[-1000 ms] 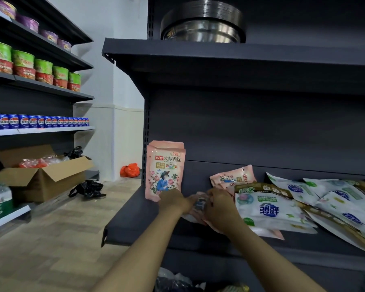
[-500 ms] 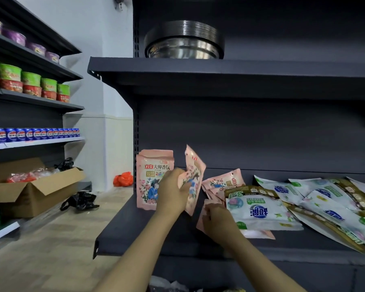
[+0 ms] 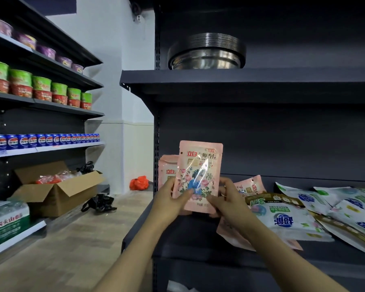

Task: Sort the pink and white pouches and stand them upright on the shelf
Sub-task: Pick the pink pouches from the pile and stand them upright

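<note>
1. Head view: a pink pouch (image 3: 199, 175) is held upright, print toward the camera, long axis vertical, above the shelf (image 3: 177, 234) near its left end.
2. Both hands pinch its lower part. The left hand (image 3: 171, 200) has its thumb on the front and fingers behind the left edge; the right hand (image 3: 227, 200) curls round the lower right corner.
3. Just behind and to the left, a second pink pouch (image 3: 167, 169) already stands upright near the back panel. The held pouch's slot looks to lie beside or in front of it, so the coming move is likely down and back; the left hand is nearer that spot.
4. Bare shelf shows below the hands, between the standing pouch and the pile to the right.
5. To the right, more pink pouches (image 3: 249, 186) and white pouches (image 3: 282, 220) lie flat and overlapping, unsorted.
</note>
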{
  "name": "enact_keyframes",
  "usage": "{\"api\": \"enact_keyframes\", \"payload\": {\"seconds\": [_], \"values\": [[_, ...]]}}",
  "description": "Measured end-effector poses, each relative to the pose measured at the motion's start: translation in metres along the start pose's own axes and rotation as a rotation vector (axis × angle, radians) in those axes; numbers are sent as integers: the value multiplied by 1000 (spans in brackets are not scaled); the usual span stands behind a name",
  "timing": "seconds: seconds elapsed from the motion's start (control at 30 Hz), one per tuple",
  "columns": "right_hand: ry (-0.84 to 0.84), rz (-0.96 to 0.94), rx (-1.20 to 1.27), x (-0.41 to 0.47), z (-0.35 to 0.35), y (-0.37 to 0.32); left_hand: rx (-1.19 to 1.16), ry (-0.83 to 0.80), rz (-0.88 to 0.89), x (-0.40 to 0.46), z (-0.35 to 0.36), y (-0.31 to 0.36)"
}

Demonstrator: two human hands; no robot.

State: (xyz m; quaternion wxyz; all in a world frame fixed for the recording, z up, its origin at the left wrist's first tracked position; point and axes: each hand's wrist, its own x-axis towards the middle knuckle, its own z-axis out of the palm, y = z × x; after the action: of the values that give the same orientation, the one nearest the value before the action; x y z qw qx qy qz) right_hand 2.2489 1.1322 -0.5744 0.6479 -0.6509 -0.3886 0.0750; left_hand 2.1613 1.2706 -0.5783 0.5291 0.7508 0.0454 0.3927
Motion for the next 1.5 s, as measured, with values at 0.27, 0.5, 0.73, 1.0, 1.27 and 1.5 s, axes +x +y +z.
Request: {"api": "enact_keyframes", "payload": {"seconds": [0.27,0.5,0.73,1.0,1.27,1.5], "values": [[57,-7,-172,9,42,21,145,52,-54,-5,-33,-29],[85,73,-235,21,70,46,190,67,-141,-7,-43,-57],[129,74,-213,30,79,54,221,82,-170,6,-40,-66],[140,105,-225,35,81,63,285,95,-146,5,-39,-77],[146,109,-266,37,80,64,385,81,-83,8,-38,-74],[169,122,-258,37,81,66,387,70,-64,8,-35,-76]]}}
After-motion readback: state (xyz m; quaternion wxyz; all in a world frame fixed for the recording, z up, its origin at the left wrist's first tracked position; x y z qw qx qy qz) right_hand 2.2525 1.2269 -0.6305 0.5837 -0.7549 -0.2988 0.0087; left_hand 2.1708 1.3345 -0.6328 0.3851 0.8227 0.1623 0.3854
